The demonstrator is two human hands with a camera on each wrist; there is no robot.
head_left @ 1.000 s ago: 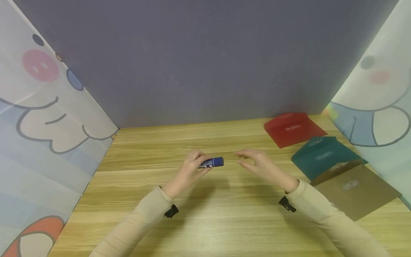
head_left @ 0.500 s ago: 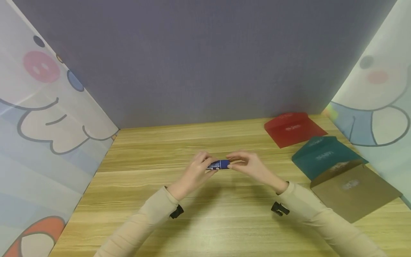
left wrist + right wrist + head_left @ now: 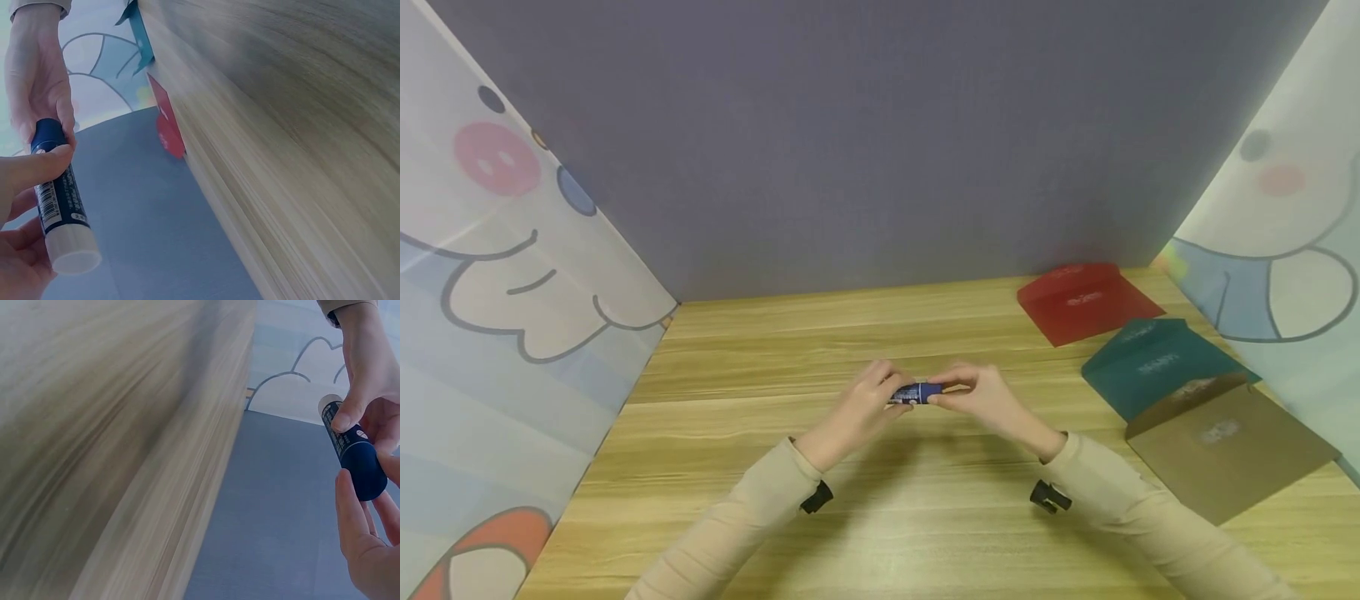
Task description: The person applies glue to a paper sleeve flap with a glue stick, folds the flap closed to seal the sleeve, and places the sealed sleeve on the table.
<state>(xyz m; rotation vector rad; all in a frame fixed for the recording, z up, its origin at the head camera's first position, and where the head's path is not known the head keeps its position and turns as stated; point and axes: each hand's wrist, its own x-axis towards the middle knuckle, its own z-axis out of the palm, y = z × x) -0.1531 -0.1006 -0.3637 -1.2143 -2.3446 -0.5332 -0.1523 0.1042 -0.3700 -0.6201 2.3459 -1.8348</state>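
Note:
Above the middle of the table, a glue stick [image 3: 907, 394] with a dark blue body, blue cap and white base lies level between both hands. My left hand [image 3: 859, 408] grips its body, thumb across the label, as the left wrist view shows with the white base [image 3: 74, 250] toward the camera. Fingers and thumb of my right hand [image 3: 992, 406] pinch the blue cap [image 3: 364, 472] at the other end. The cap is on the stick.
Three envelopes lie along the table's right side: a red one [image 3: 1086, 304], a teal one [image 3: 1157, 367] and a brown one [image 3: 1232, 446] overlapping the teal. A grey panel [image 3: 880, 150] stands behind the wooden table [image 3: 737, 350], with cartoon-printed walls [image 3: 505, 275] at the sides.
My right hand has moved left from beside the glue stick and taken hold of its cap. The left hand has shifted slightly right and nearer with the stick.

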